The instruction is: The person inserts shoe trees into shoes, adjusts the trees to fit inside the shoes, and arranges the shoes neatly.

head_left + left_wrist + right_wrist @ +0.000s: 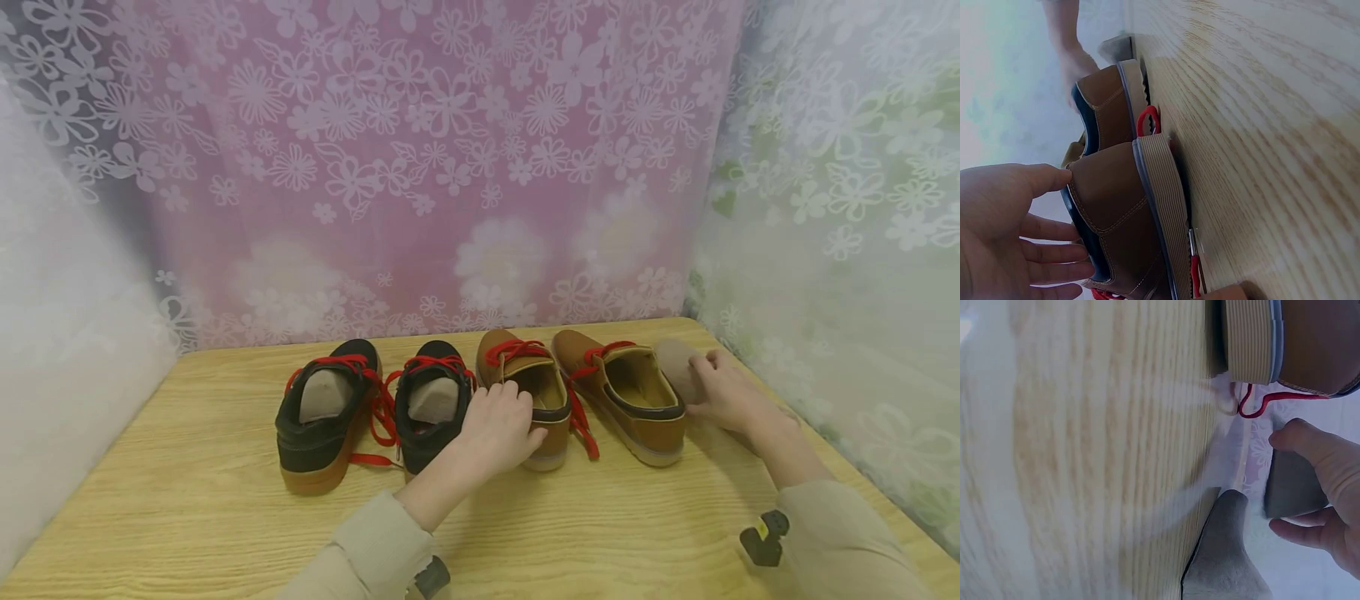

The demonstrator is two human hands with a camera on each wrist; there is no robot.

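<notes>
My right hand (731, 392) pinches a grey-beige shoe insert (1297, 484) between thumb and fingers, just right of the right brown shoe (652, 433). Below that hand, a second grey insert (1222, 556) lies on the table, mostly hidden by the hand in the head view. My left hand (498, 425) is over the heel opening of the left brown shoe (551, 442). In the left wrist view its thumb (1050, 179) is right at the heel collar, and the loosely extended fingers lie along the shoe's opening. Both brown shoes have red laces; no insert shows inside the right one.
Two black shoes with red laces stand to the left, the left black shoe (318, 442) and the right black shoe (423, 442), each with a beige insert inside. Red laces trail between the shoes on the wooden table (187, 500). Flowered curtains (450, 167) border the back and sides.
</notes>
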